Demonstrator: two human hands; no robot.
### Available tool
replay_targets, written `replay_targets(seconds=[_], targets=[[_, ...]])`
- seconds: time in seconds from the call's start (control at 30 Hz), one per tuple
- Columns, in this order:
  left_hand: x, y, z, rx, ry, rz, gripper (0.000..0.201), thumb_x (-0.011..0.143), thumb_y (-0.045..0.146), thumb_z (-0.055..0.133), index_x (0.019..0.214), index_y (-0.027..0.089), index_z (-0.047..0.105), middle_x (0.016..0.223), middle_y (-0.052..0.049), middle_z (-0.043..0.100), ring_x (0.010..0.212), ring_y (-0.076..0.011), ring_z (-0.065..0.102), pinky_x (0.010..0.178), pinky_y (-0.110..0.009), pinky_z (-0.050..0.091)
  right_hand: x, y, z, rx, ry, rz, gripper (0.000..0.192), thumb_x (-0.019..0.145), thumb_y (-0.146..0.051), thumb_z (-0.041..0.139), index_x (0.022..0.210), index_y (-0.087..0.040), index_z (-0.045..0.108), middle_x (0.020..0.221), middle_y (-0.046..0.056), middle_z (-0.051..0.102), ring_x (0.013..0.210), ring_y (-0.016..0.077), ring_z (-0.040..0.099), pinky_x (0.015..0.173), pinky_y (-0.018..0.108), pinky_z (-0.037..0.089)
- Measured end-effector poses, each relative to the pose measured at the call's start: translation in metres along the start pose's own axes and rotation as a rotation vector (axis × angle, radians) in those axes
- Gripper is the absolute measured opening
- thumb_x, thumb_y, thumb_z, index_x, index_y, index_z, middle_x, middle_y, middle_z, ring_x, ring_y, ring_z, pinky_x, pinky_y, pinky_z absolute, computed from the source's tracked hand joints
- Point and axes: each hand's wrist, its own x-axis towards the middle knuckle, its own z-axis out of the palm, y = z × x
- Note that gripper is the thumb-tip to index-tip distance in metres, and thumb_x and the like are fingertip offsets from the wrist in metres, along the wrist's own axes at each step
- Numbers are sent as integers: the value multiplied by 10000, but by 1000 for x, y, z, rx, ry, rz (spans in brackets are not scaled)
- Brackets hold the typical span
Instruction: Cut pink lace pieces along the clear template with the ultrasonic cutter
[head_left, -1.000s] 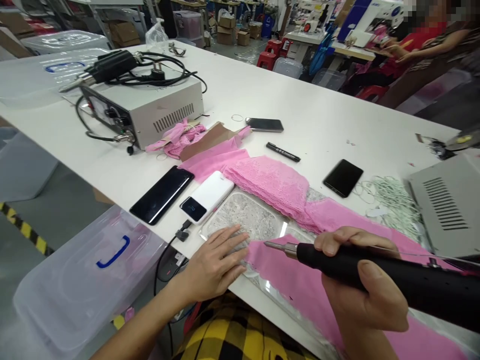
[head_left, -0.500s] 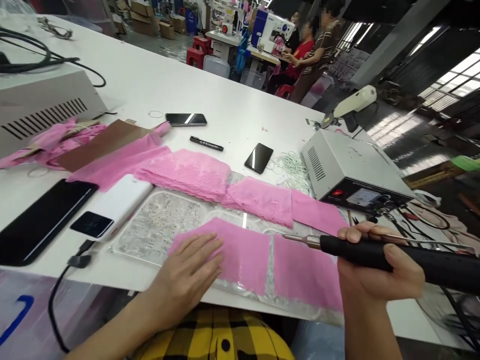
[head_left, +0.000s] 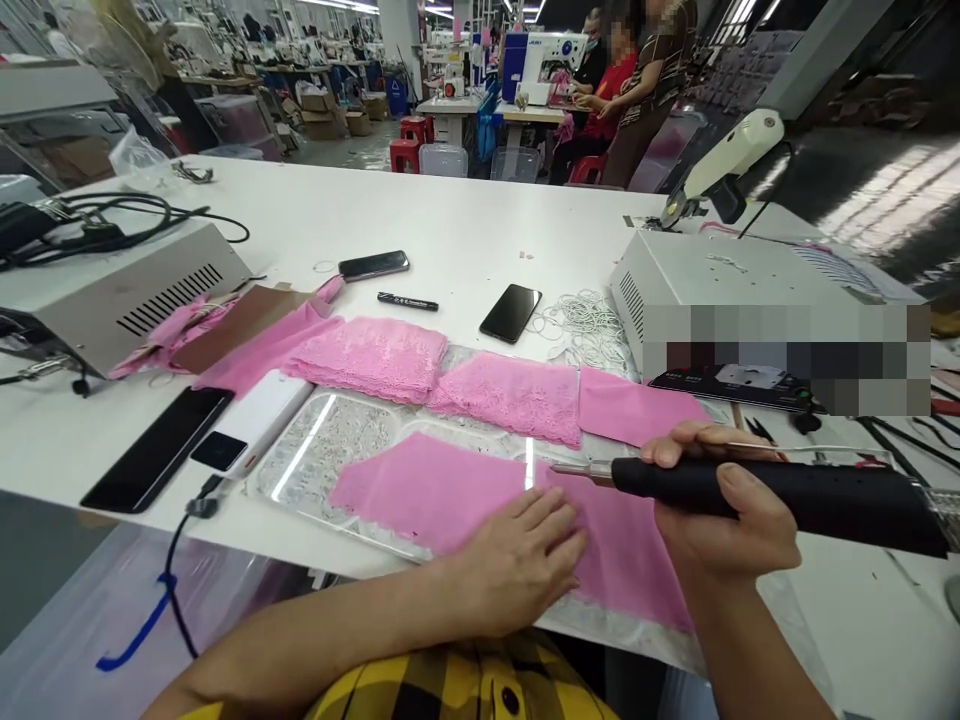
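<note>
Left hand (head_left: pixel 525 560) flat, fingers spread on pink fabric (head_left: pixel 442 495) atop glass plate (head_left: pixel 315 450); right hand (head_left: pixel 720 510) gripping cutter (head_left: pixel 757 495), axis 3-to-9 o'clock, tip (head_left: pixel 559 467) at 12 o'clock of left fingers, nearly touching fabric

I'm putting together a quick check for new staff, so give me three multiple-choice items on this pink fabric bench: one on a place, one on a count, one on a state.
1. Where does the left hand rest?
A. flat on the pink fabric piece lying on the clear plastic tray
B. on the white power bank
C. on the black marker pen

2. How many dark phones lie screen-up on the white table?
A. one
B. three
C. five

3. How does the right hand stand?
A. open and flat
B. closed round the black-handled cutting tool with a metal tip
C. pinching white string

Answers: 1 A, its palm and fingers press the fabric; 2 B, one near the left edge, two farther back; 3 B, fingers wrap the handle, tip pointing left over the fabric.
</note>
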Motion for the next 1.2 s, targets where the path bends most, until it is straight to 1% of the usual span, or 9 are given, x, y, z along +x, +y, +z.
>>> replay_targets(seconds=[0.1, 0.23, 0.37, 0.53, 0.67, 0.8, 1.03, 1.2], targets=[[5, 2, 2, -22, -39, 0, 414, 1004, 350, 461, 1285, 60, 555, 1324, -172, 584, 1276, -285, 519, 1097, -402, 389, 0, 2, -1, 3, 23, 18, 202, 522, -273, 552, 678, -193, 651, 657, -6, 615, 453, 131, 515, 456, 327, 461], [13, 5, 2, -51, -82, -4, 459, 996, 376, 474, 1292, 34, 551, 1334, -206, 564, 1255, -306, 524, 1090, -411, 392, 1, 6, -3, 3, 51, 68, 205, 478, -270, 535, 647, -205, 632, 639, -16, 614, 438, 129, 503, 454, 337, 463], [15, 6, 4, -85, -96, -17, 502, 976, 408, 514, 1320, 43, 540, 1351, -207, 549, 1259, -317, 519, 1082, -408, 398, 3, 9, -5, -21, 40, 44, 191, 471, -275, 523, 625, -214, 618, 618, -24, 599, 423, 126, 480, 441, 336, 451], [12, 6, 11, -105, -80, -25, 493, 973, 444, 515, 1320, 96, 565, 1373, -202, 537, 1267, -307, 520, 1106, -406, 369, 2, 10, -8, -59, -24, -8, 224, 497, -291, 523, 667, -203, 639, 626, -6, 596, 429, 141, 495, 437, 343, 446], [11, 6, 14, -101, -63, -13, 480, 977, 452, 495, 1310, 117, 582, 1373, -196, 539, 1267, -301, 522, 1118, -388, 346, 1, 11, -10, -95, -13, -58, 236, 516, -285, 485, 678, -203, 637, 622, -1, 577, 443, 150, 490, 449, 346, 433], [12, 6, 16, -99, -63, -22, 472, 971, 468, 496, 1294, 139, 601, 1376, -175, 542, 1272, -296, 515, 1132, -382, 324, 1, 11, -10, -111, -18, -55, 274, 482, -272, 441, 661, -206, 637, 604, -2, 558, 442, 152, 473, 447, 340, 416], [12, 6, 14, -113, -58, -29, 467, 965, 465, 508, 1287, 140, 604, 1369, -166, 546, 1270, -288, 511, 1131, -371, 320, 1, 15, -10, -119, -22, -63, 272, 497, -280, 443, 678, -205, 632, 623, -3, 554, 444, 151, 472, 452, 345, 419], [12, 7, 15, -128, -62, -30, 472, 971, 460, 496, 1298, 133, 594, 1382, -182, 535, 1278, -297, 508, 1124, -389, 331, 1, 16, -8, -135, -42, -80, 238, 490, -276, 449, 654, -215, 610, 601, -12, 544, 445, 148, 461, 457, 350, 425]])
